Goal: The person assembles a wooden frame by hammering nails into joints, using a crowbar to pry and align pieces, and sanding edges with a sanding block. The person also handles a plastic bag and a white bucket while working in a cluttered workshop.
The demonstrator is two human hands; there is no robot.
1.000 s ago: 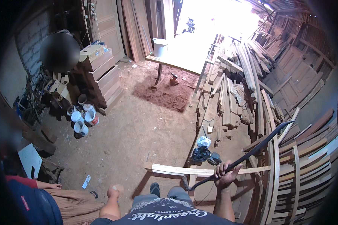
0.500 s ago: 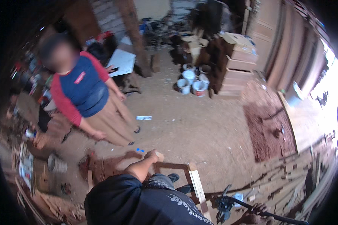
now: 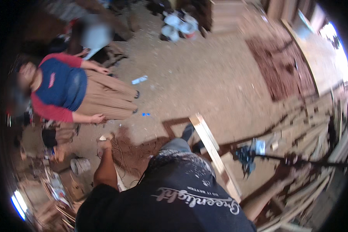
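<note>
My left hand [image 3: 105, 144] is out at the left, its fingers closed around a small pale piece [image 3: 103, 137] that looks like a wood scrap. My right hand [image 3: 293, 164] is closed on a long dark rod [image 3: 268, 157], low at the right. Next to the rod's inner end is a crumpled dark bundle [image 3: 245, 157], blurred, with a pale bluish wrapper [image 3: 258, 146] beside it. A pale wooden frame [image 3: 210, 143] stands close by my right side, between my body and the rod.
A person [image 3: 65, 89] in a red-sleeved blue top stands at the left. Loose timber strips [image 3: 313, 120] lie at the right. White buckets [image 3: 170, 33] stand at the back, a pail [image 3: 80, 165] at the left. Reddish sawdust [image 3: 278, 65] and a pale board [image 3: 321, 62] are far right.
My left hand has swung left with the small pale piece, away from the wooden frame. My right hand and the rod appear higher and farther right as the view turned and tipped down.
</note>
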